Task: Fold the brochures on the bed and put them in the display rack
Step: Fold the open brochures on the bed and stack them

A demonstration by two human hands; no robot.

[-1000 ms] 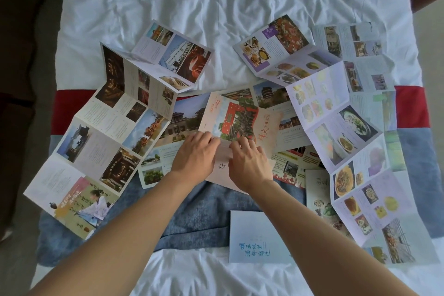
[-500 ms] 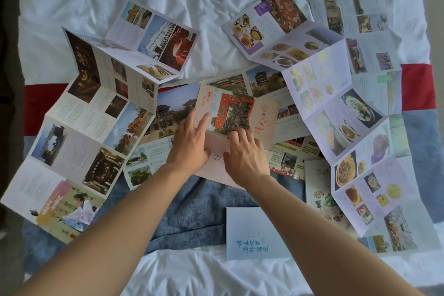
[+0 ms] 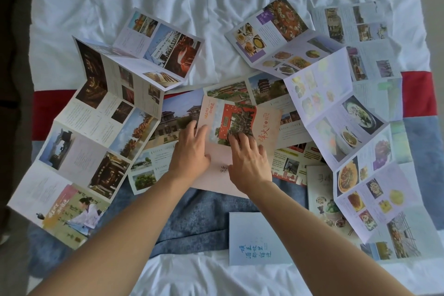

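While the bed [image 3: 216,7] fills the view under a crumpled white sheet, a red-and-blue runner [image 3: 206,223] crosses it beneath the papers. Several unfolded brochures lie scattered over both. A long food brochure [image 3: 360,142] runs down the right side in zigzag panels, and a second food brochure [image 3: 276,36] lies above it, partly overlapped. A long temple brochure [image 3: 96,132] stretches along the left, its upper panels raised off the sheet. At centre, a landscape brochure [image 3: 182,108] lies flat, and a pink brochure [image 3: 240,132] rests on top of it, partly folded, showing a red gate picture. A small pale-blue leaflet [image 3: 254,240] lies near the lower edge, folded shut, partly hidden by the right forearm.

Left hand [image 3: 189,154]: palm down at the pink brochure's left edge, fingers [image 3: 192,127] nearly straight and slightly apart, pressing across that edge onto the sheet below. Right hand [image 3: 249,163]: palm down on the pink brochure, fingers [image 3: 237,138] bent and spread, tips pressing on the gate picture. Neither hand pinches the paper as far as can be seen. Both forearms enter from the lower edge. No display rack is in view.
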